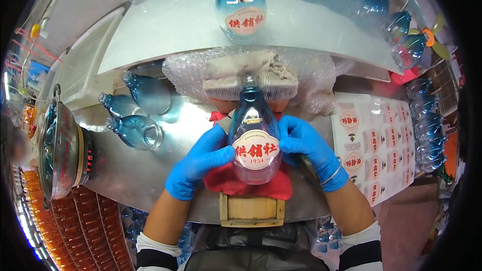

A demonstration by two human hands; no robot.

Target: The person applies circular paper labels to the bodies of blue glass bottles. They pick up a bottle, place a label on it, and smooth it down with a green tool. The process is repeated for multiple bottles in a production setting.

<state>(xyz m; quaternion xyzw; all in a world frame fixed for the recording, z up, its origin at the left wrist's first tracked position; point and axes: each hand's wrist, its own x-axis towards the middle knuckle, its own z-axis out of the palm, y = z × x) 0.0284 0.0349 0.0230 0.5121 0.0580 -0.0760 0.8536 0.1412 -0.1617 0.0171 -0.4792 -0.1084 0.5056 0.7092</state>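
Note:
Between my hands a glass bottle [255, 174], blue at the neck and fading to clear below, leans back with its neck on a beige ridged cloth pad [226, 73]. A cream label with red characters sits on its belly, and a small gold-and-white one sits above. My left hand [202, 156], in a blue glove, grips the bottle's left side, thumb on the label's edge. On the opposite side, my gloved right hand [305, 143] holds it with thumb and fingers at the label's right edge. Under the bottle lie a red cloth [218, 183] and a wooden block [252, 210].
At right lies a sheet of labels [357, 148]. Several bottles [134, 131] rest on the metal table at left, beside a round glass-covered device [63, 145]. Beyond the bubble wrap [186, 73], a labelled bottle [241, 7] stands on a white board [160, 25], with more bottles behind.

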